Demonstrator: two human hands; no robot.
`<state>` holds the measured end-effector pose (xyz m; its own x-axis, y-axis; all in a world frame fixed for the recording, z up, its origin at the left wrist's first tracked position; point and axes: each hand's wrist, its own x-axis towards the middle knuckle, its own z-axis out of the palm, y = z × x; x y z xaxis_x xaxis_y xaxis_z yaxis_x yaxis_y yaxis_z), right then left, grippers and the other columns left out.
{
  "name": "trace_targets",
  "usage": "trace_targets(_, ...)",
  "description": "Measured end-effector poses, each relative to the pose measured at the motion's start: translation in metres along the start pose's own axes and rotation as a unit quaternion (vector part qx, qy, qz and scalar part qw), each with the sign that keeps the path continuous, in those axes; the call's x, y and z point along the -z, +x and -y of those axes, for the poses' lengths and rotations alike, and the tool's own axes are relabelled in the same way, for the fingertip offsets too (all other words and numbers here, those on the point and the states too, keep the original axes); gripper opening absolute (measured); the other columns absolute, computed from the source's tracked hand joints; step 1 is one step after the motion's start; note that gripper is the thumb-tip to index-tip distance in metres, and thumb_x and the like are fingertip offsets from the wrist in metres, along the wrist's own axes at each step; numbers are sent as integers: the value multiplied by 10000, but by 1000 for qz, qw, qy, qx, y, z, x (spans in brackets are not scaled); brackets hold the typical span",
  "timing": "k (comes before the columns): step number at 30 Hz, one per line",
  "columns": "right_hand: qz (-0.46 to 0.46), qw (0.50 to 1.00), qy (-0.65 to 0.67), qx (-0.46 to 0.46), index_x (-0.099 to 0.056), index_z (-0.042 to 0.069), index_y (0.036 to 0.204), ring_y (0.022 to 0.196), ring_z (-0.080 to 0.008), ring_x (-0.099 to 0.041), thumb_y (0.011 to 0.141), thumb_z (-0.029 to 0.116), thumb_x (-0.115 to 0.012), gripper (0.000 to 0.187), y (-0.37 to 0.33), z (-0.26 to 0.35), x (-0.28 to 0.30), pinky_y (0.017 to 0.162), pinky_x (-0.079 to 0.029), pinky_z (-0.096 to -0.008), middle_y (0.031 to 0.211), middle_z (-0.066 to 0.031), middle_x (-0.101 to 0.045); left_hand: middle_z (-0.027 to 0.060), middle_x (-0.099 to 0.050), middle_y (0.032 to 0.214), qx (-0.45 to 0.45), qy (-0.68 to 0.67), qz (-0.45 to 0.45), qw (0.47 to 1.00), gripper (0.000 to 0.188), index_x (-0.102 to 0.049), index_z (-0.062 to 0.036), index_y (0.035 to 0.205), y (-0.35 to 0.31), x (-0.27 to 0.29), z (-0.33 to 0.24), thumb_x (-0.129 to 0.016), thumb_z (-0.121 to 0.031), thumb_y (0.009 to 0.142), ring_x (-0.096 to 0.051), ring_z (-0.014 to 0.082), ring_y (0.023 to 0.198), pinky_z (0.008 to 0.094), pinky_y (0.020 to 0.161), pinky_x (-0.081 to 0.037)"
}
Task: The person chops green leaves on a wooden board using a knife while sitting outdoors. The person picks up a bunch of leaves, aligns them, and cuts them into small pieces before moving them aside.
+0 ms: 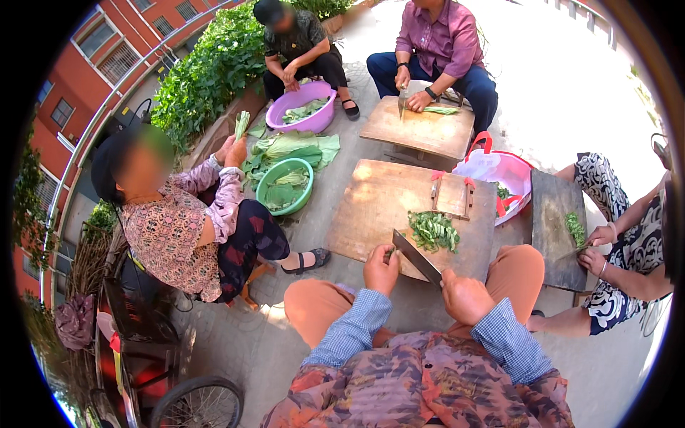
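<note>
My right hand (467, 297) grips the handle of a kitchen knife (418, 258), its dark broad blade slanting up and left over the near edge of a wooden cutting board (364, 207). Close to the blade's far end, the fingers of my left hand (382, 271) are pinched together; what is between them is too small to make out. A heap of chopped green leaves (434, 232) lies on the board just beyond the blade. Behind the heap, a small wooden frame with red ends (452, 196) rests on the board.
Left, a seated person (178, 221) holds stalks near a green basin (285, 187) of leaves. Beyond, one person sits at a purple basin (303, 107); another cuts on a second board (417, 127). A pink bag (510, 182) and a dark board (560, 232) with a worker stand right.
</note>
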<state>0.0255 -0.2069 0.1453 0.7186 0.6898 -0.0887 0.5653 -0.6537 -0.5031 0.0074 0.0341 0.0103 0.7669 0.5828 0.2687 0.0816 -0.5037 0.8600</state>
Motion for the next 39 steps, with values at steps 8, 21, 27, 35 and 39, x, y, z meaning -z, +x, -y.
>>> trace_targets(8,19,999,3,-31,-531,-8,1070,750,-497,-701,1014,169,-533,185,-5,-1,3,700,-545,-607,781,-276,-702,120,-720,986,-5,-39,14,999,179,-699,-32,1057,0,-5,7,-744,-92,895,-715,208,751,350,715,-576)
trace_targets(21,47,998,15,-29,-533,7,1195,826,-483,-720,1084,256,-452,284,-7,1,7,742,-555,-603,886,-272,-732,119,-695,968,-16,-15,21,1000,163,-673,-15,1038,-3,-4,12,-735,-54,892,-687,228,762,370,723,-562)
trace_targets(27,66,997,9,-41,-548,9,1183,846,-471,-729,1055,205,-463,249,-3,5,2,741,-560,-596,926,-264,-740,123,-686,956,-11,-7,12,1000,156,-676,-19,1014,-4,-2,18,-738,-53,875,-682,251,760,382,719,-559)
trace_targets(35,80,996,-9,-40,-543,12,1204,879,-468,-732,1013,177,-507,255,10,2,-16,752,-570,-576,935,-271,-740,118,-694,956,-36,-8,9,999,157,-683,-17,1024,-4,-1,18,-738,-54,882,-673,245,741,374,692,-549)
trace_targets(39,80,996,-24,-35,-540,21,1210,874,-474,-730,995,176,-525,266,19,2,-21,747,-570,-579,923,-277,-735,117,-696,947,-27,-27,13,999,135,-687,-16,1020,-3,-4,19,-725,-35,892,-674,249,739,372,694,-549)
